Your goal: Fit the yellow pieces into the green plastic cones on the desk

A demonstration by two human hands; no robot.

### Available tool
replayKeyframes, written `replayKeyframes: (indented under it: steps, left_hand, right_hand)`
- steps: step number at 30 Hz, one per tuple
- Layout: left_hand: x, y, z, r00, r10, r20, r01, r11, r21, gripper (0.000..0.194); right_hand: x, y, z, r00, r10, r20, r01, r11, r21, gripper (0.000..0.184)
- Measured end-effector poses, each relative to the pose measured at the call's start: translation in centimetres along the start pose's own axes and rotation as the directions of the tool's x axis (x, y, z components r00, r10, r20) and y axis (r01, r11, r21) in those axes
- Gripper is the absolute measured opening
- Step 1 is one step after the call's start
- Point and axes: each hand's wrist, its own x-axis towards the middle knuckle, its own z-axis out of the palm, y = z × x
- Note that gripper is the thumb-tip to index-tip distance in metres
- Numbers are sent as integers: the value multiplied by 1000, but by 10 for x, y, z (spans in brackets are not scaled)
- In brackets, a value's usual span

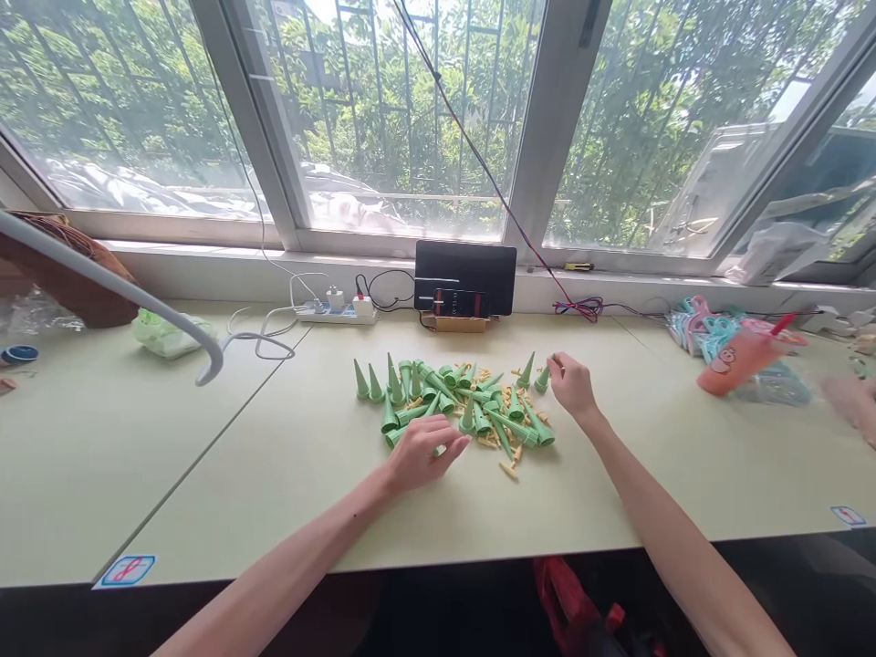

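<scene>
A heap of green plastic cones (pixel 452 401) mixed with small yellow pieces (pixel 507 469) lies in the middle of the pale table (pixel 274 474). Several cones stand upright at the heap's left and far right. My left hand (pixel 419 454) rests at the heap's near edge, its fingers curled round a green cone lying there. At the heap's right end, my right hand (pixel 571 385) has its fingers pinched together beside an upright cone (pixel 541 380); what they hold is too small to make out.
Behind the heap a dark tablet (pixel 465 274) and a phone (pixel 460 303) lean on the window sill beside a power strip (pixel 338 313). A grey lamp arm (pixel 116 292) crosses the left. An orange drink cup (pixel 743 358) lies at the right.
</scene>
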Motion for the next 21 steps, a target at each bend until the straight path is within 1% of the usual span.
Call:
replayKeyframes:
  steps: [5,14,17,21]
  left_hand:
    - [0,1,-1,1000,-8,7,8,1000,12,30]
    - [-2,0,0,999,-19,27,18,1000,17,30]
    - [-1,1,-1,999,-16,30,16,1000,21,30]
    - [1,1,-4,999,-11,34,10,1000,27,28]
  right_hand:
    - [1,3,11,1000,-12,8,12,1000,7,33]
    - [-10,-1,14,1000,-5,-12,5,1000,14,31]
    - [-13,-2,14,1000,22,-18,-21,999,40,33]
    - [-16,-6,12,995,90,-34,-85,990,112,37]
